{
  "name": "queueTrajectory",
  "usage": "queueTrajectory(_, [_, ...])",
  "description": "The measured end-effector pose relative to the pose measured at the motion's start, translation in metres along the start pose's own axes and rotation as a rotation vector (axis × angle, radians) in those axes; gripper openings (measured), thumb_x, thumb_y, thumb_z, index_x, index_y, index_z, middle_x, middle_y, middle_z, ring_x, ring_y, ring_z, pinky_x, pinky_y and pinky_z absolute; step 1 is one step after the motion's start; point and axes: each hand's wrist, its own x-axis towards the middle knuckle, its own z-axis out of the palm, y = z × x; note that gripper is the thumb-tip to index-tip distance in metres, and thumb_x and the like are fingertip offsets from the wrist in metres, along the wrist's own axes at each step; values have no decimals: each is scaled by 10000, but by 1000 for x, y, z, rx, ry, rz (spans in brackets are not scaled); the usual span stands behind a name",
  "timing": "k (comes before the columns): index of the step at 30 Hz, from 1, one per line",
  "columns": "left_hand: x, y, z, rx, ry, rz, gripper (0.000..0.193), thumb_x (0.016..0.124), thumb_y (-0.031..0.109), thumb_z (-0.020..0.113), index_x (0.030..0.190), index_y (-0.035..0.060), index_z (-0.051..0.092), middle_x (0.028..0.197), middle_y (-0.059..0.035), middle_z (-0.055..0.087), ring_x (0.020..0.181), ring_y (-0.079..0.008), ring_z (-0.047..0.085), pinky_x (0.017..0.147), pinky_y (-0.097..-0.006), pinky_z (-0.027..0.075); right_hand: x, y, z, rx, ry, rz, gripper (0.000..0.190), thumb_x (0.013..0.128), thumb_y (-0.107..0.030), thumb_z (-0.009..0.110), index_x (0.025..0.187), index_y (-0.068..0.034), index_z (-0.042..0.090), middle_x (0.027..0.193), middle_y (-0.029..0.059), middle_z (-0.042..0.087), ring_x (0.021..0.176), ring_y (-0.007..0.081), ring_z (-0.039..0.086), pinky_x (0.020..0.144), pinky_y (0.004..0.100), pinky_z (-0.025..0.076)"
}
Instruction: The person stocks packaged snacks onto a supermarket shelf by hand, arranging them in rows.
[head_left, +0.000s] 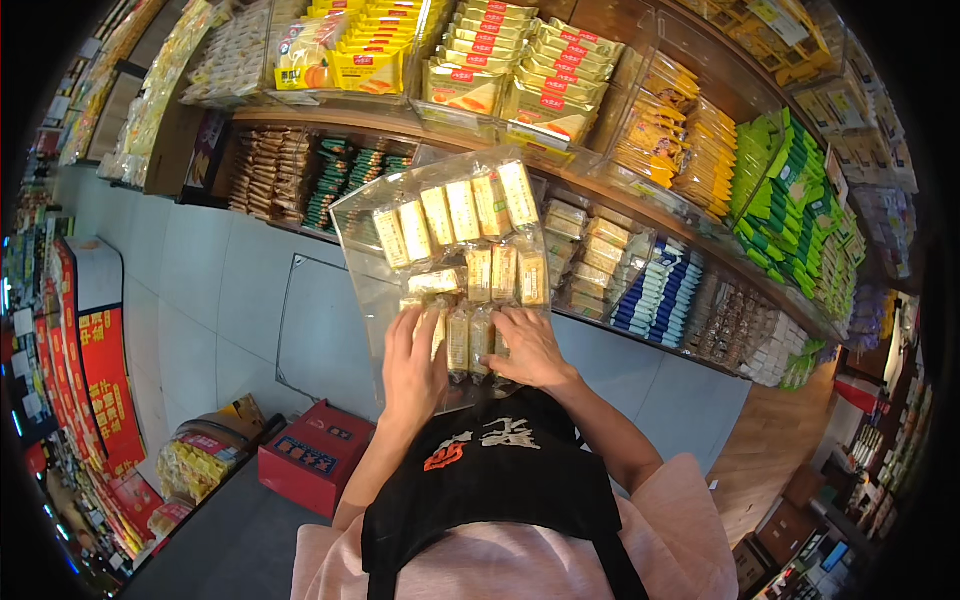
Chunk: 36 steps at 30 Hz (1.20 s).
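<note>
A clear plastic bin (360, 255) stands slanted before me, holding rows of small pale-yellow snack packs (459, 210) in clear wrappers. My left hand (412, 364) reaches over the bin's near left part, its fingers closed on a pack in the nearest row. From the right, my right hand (531, 351) has its thumb and fingers around a pack in that same row. Between the two hands a few upright packs (469, 341) show. One pack (435, 282) lies sideways in the middle row. My fingers partly hide the packs that they hold.
Beyond the bin curves a wooden display shelf (480, 133) with yellow packets (367, 71), gold packets (465, 90) and green packets (795, 202). Blue-and-white packs (656, 292) fill a lower bin. A red box (315, 457) sits at the lower left, near a red printed display (109, 382).
</note>
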Motion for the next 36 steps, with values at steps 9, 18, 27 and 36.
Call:
queueTrajectory(9, [3,-32,57,304,-358,-128,627,626,485,753,1133,204,515,1114,-192,443,1009,-406,461,750,-484,477,11,1,-7,65,-74,3,631,713,-441,704,1166,-52,502,1079,183,569,1039,377,501,874,468,412])
queueTrajectory(18, [-5,-37,39,63,-419,-129,466,659,402,762,1025,191,566,947,-179,497,961,-387,472,782,-484,452,1,6,8,51,-153,-70,604,731,-538,665,1075,-49,580,1038,212,562,1015,382,492,889,442,383])
queueTrajectory(27, [-18,-74,97,323,-330,252,807,599,421,778,1299,194,446,1222,-111,506,1129,-352,399,928,-527,316,-1,9,2,-29,-167,-67,495,803,-456,615,1156,-119,534,996,164,605,973,329,554,829,438,431])
queueTrajectory(36, [14,-41,51,-10,-512,35,650,561,260,843,1149,173,581,1141,-136,492,1087,-357,404,931,-481,374,0,13,5,138,-10,-8,422,812,-414,625,1107,-134,511,961,90,606,961,314,532,794,442,437])
